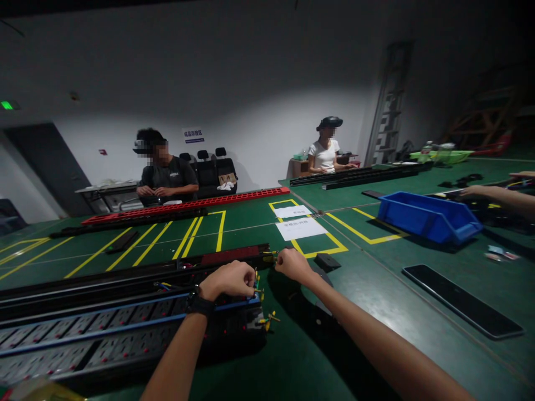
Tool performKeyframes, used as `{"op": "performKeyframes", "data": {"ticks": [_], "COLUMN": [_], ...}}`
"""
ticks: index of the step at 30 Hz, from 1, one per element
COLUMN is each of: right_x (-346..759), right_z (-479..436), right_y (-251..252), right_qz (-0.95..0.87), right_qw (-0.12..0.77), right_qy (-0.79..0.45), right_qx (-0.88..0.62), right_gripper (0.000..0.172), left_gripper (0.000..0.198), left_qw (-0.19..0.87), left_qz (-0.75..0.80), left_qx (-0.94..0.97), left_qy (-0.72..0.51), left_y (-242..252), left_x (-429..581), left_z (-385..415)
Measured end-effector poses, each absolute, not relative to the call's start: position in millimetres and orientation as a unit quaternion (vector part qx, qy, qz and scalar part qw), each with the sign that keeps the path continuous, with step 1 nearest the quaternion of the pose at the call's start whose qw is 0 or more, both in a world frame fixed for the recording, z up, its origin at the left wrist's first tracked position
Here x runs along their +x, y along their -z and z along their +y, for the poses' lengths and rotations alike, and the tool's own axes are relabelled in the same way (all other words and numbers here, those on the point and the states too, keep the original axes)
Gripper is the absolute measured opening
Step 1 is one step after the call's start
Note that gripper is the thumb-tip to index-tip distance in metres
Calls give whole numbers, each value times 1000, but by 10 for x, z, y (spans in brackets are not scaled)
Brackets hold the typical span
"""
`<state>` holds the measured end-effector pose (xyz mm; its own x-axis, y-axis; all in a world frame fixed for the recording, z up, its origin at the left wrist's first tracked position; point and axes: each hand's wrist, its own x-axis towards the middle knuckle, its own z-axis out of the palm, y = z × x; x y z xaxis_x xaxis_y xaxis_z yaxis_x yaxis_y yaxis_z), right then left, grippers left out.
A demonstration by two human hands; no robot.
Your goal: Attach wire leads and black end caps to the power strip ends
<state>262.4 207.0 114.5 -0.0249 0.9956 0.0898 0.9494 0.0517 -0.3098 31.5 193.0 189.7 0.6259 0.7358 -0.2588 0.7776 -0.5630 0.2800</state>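
Beside yellow-tipped wires (264, 321), two hands (229, 279) (one wristband (200, 304))

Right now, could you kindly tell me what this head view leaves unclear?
In the head view:
- What, if anything, the left hand and right hand grip: hidden by curled fingers.
- Left ends of the long black grey-panelled strips: cut off by the left edge.
- Print on the farther white rectangular paper sheet: too small.

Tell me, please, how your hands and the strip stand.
Left hand curled over end of blue-edged strip. Right hand near yellow lead, grip unclear. Black block near right hand, apparently not obstructing.
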Motion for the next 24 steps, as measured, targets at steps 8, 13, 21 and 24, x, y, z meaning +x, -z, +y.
{"op": "performKeyframes", "data": {"ticks": [8, 13, 21, 24], "right_x": [2962, 3220, 3194, 3147], "right_z": [2055, 1844, 1512, 1455], "right_y": [-1172, -1161, -1072, -1054], "right_qz": [-759, -784, -794, -801], "right_qw": [150, 141, 123, 123], "right_qy": [-134, -130, -71, -53], "right_qx": [-620, -591, -591, -583], "right_gripper": [18, 20, 18, 18], "left_gripper": [11, 10, 4, 6], "left_qw": [227, 205, 107, 86], "left_qz": [397, 375, 356, 344], "left_qx": [889, 904, 928, 935], "left_qy": [25, -15, -10, 13], "left_y": [-1989, -1949, -1639, -1598], "left_x": [293, 516, 865, 892], "left_z": [1900, 1798, 1620, 1579]}}
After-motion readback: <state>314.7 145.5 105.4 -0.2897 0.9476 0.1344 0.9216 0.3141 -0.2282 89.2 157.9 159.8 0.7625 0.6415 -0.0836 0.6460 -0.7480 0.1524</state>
